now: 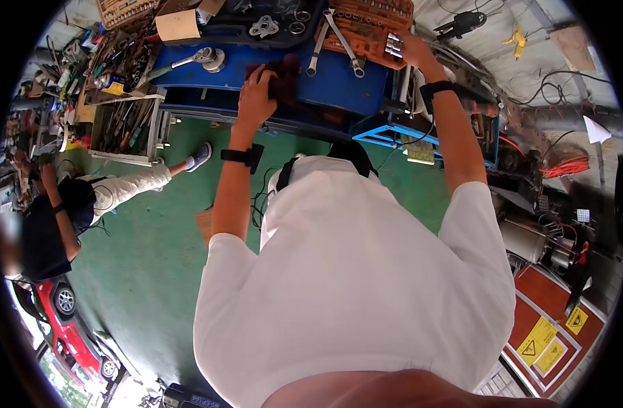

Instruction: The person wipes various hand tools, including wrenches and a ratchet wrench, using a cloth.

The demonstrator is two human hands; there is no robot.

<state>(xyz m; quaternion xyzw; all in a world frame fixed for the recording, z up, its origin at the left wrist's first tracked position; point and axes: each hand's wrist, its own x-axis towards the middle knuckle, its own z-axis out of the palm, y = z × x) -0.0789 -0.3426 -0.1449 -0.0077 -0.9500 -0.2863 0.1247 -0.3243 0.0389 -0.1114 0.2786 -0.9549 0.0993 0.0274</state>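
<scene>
My left hand (pixel 258 96) rests on the blue bench top (pixel 233 75), its fingers closed over a dark red cloth (pixel 284 76). Over the right end of the bench, my right hand (pixel 420 57) is at the edge of an orange socket case (pixel 366 46). Several chrome sockets (pixel 393 45) sit right beside its fingertips. The fingers are bent, and whatever may be between them is too small to make out. Two combination wrenches lie between my hands: one wrench (pixel 317 49) leans left, and the other wrench (pixel 345 44) lies across the case.
A ratchet (pixel 206 58) lies on the bench's left part, below a black tool case (pixel 257 30). Drawers of hand tools (pixel 126 126) stand at left. Another person (pixel 53 204) works farther left. A red car (pixel 70 336) is behind, and a cable (pixel 566 166) hangs at right.
</scene>
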